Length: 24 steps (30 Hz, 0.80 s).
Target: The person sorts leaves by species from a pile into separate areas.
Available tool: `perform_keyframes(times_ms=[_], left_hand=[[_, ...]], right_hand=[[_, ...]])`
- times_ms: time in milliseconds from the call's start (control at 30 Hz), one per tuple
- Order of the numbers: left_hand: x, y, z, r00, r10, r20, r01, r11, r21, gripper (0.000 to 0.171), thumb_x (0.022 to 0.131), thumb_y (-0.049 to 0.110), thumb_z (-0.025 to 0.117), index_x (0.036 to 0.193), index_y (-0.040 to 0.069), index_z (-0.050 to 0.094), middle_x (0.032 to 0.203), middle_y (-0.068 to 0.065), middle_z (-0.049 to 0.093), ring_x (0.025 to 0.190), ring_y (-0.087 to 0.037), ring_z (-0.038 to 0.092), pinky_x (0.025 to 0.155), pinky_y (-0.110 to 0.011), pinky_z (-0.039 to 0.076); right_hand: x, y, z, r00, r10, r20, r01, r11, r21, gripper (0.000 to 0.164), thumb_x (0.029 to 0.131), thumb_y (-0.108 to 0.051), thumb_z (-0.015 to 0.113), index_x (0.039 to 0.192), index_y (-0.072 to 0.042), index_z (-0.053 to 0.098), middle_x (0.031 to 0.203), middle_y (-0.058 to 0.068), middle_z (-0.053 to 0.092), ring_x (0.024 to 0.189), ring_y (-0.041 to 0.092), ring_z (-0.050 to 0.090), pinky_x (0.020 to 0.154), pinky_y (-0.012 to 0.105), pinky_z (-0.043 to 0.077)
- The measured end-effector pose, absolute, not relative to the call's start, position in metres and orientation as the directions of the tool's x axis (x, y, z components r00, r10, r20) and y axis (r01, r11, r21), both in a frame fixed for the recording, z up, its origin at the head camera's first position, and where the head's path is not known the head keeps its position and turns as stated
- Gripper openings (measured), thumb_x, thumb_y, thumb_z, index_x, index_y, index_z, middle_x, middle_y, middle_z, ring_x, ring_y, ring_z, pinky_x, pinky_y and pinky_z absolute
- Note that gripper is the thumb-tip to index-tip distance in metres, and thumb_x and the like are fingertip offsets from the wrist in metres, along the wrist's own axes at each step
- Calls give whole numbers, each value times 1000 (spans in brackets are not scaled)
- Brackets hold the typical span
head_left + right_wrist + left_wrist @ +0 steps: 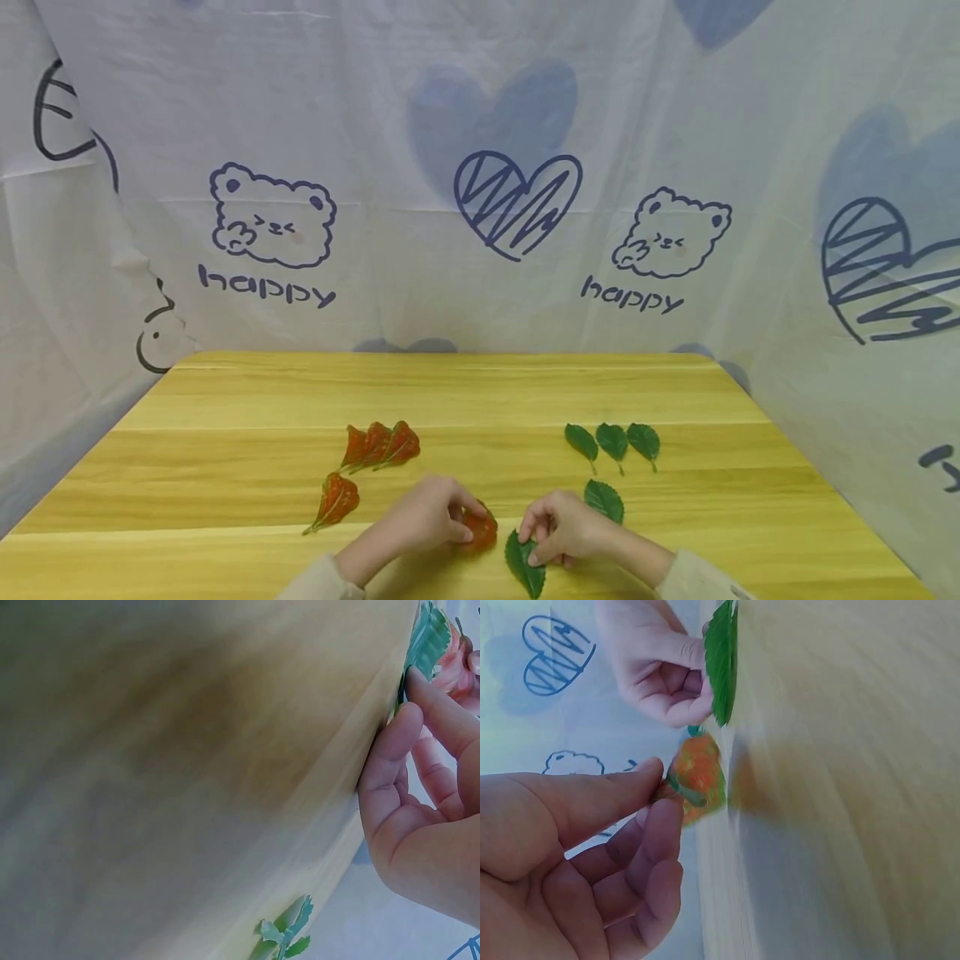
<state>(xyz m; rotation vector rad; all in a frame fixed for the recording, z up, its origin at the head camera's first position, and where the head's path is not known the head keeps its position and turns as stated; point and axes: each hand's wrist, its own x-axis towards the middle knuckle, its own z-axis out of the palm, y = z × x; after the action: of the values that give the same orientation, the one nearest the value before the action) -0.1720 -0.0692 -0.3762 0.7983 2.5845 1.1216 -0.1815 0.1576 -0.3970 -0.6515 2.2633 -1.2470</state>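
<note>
Between thumb and fingers, my left hand [431, 515] pinches a red leaf [483, 536] by its stem end; the left wrist view shows this leaf [703, 769] slightly blurred, close to the tabletop. My right hand [576, 527] is beside it and pinches a green leaf with a toothed edge [519, 560]. In the right wrist view, thumb and forefinger meet at the lower end of that green leaf [427, 639]. The two held leaves are close together near the front of the wooden table [480, 392].
Several red leaves lie at the left: three overlapping in a row [380, 443] and a single red leaf [336, 500] nearer the front. At the right are three green leaves in a row [612, 441], with another green leaf [604, 498] before them. A printed cloth [390, 108] hangs behind.
</note>
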Motion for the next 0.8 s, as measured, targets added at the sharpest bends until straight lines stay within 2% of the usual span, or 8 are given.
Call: perform_keyframes(times_ms=[300,600,800], left_hand=[[-175,-90,-374,-835,547,51,364,481,797,19,73,-6,68,91,-4,68,63,3,56,50,-7,48,45,-21,44],[-178,-119,-369,-857,512,64,360,505,785,22,74,-4,67,96,-6,66,71,-1,61,51,-13,52,46,-23,46],[-179,-136,-369,-883,462,86,360,547,756,20,73,-4,68,93,-4,68,69,0,60,51,-13,52,44,-23,46]], right_hand=[[-180,157,-397,-777,-604,-175,-174,473,-864,13,71,7,70,78,-2,63,55,-2,50,40,5,41,35,15,35],[-180,158,-398,-775,-608,-170,-174,464,-869,13,71,7,69,79,-1,63,55,-1,50,39,5,41,35,15,35],[-181,158,-398,-779,-603,-173,-172,470,-866,13,71,7,69,78,-3,64,56,-1,51,39,5,41,35,16,35]])
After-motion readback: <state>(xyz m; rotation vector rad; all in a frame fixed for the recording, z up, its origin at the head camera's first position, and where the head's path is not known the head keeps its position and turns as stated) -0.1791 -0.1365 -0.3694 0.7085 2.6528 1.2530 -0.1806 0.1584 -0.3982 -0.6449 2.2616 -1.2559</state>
